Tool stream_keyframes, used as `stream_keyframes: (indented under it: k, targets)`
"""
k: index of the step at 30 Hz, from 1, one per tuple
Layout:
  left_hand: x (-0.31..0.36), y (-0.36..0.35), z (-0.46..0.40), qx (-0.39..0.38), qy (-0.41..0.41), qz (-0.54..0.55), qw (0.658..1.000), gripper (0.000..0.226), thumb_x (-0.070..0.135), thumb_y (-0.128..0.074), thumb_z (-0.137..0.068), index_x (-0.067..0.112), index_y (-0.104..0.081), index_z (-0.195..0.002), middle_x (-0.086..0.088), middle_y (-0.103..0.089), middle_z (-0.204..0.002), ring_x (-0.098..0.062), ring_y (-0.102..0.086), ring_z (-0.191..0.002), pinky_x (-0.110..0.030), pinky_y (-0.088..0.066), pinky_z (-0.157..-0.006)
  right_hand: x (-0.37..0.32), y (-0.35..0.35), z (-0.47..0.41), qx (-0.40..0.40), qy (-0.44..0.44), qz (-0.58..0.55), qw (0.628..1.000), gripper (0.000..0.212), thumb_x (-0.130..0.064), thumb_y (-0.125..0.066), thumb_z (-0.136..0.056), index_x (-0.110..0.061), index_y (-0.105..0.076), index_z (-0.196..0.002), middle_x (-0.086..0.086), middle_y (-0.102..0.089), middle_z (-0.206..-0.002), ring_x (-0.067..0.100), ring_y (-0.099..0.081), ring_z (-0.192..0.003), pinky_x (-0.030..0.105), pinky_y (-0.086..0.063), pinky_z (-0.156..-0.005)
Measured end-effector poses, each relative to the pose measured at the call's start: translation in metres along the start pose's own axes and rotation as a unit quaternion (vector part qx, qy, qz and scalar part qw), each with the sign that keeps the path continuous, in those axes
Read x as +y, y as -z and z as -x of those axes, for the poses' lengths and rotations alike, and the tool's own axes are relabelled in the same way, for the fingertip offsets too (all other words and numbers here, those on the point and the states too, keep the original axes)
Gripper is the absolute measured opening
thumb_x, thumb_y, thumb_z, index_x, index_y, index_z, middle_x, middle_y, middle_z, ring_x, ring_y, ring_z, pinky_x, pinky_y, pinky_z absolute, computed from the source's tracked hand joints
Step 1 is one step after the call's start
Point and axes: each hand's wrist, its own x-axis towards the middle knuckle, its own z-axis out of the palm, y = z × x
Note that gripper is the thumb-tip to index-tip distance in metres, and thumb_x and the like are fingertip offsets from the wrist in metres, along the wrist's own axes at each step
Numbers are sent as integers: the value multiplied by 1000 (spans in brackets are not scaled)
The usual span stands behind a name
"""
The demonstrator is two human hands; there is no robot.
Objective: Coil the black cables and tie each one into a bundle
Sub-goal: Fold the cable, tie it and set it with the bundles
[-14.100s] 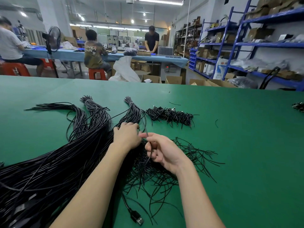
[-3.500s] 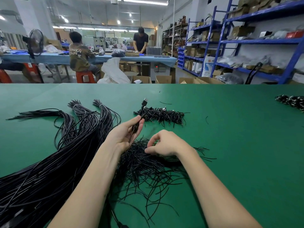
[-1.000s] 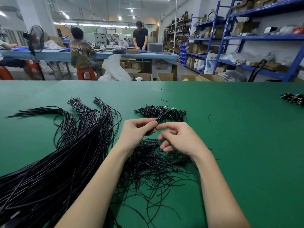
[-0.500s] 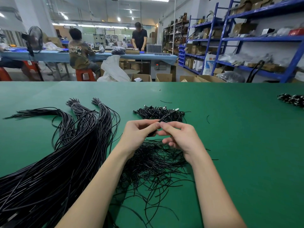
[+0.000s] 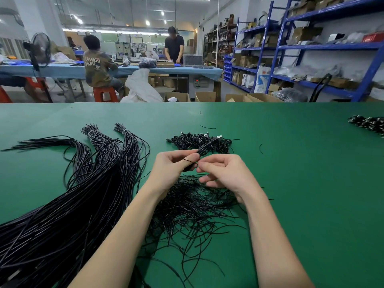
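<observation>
My left hand [image 5: 173,168] grips a coiled black cable [image 5: 204,149] whose USB plug sticks out up and to the right. A thin black tie wire [image 5: 190,161] crosses the left fingers. My right hand [image 5: 225,173] pinches the end of that tie beside the coil. A big sheaf of long black cables [image 5: 72,204] lies on the left of the green table [image 5: 301,194]. Loose black ties [image 5: 193,213] are heaped under my hands. Finished bundles [image 5: 199,142] lie in a pile just beyond my hands.
More bundles [image 5: 368,123] lie at the far right edge. A few stray ties lie on the cloth. Beyond the table are cardboard boxes, blue shelving [image 5: 311,48] and two people at a blue bench.
The hands stay together at the coil. The right fingers have drawn the tie across the left fingers, and the plug end has tilted a little.
</observation>
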Motion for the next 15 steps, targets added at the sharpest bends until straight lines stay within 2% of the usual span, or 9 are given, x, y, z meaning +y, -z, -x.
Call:
stream_keyframes:
  k: [3,5,9,15]
  targets:
    - [-1,1,0,5,-1,-1,1000,11,11,-76,-86,17,-79,-94,-4,-78,-85,-7,-67,-69,-15,-53,-70,-1,0,0,19,15,65,998,7,-19,-76,-93,-12,-75,-91,2,-79,-80,13,-74,-65,18,-54,-54]
    - [-1,1,0,4,-6,-2,1000,10,11,-76,-87,17,-79,-94,-5,-79,-86,-7,-68,-71,-15,-53,-71,-1,-1,-2,31,37,69,996,8,-20,-73,-95,-13,-74,-92,1,-79,-78,12,-73,-63,17,-52,-53]
    - [0,1,1,-10,-26,-19,999,10,13,-77,-86,18,-80,-94,-8,-79,-87,-9,-69,-74,-16,-54,-72,4,-7,-8,78,22,-49,995,9,-20,-71,-96,-11,-73,-95,0,-78,-75,8,-70,-56,15,-49,-48]
    - [-1,3,-1,-38,-52,-82,995,11,15,-77,-88,23,-80,-96,-3,-79,-87,-10,-72,-77,-18,-54,-75,12,-5,-9,57,-38,-139,988,11,-17,-77,-91,-6,-75,-93,5,-78,-75,7,-68,-55,16,-52,-49]
